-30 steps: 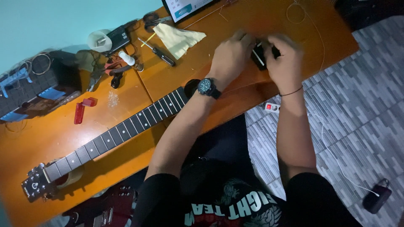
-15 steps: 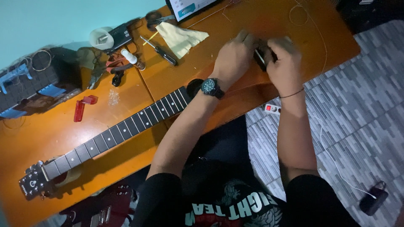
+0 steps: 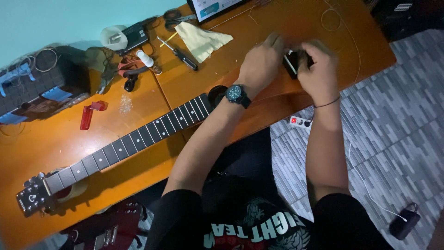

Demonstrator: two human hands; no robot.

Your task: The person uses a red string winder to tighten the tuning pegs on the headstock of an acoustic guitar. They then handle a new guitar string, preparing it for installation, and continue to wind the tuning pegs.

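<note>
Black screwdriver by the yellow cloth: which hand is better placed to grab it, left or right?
Left, probably. The left hand sits nearest the screwdriver, with bare table between. The right hand is farther away.

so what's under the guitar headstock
A rounded tan neck rest shows beneath the neck just past the guitar headstock, on the orange table. Its underside is hidden.

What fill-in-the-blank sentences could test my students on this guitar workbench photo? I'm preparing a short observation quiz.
1. Both hands, the left hand and the right hand, meet on a small ____ object.
2. The left wrist wears a dark ____.
3. The guitar neck lies on an ____ table.
4. Near the screwdriver lies a pale yellow ____.

Missing words: black; watch; orange; cloth
</note>
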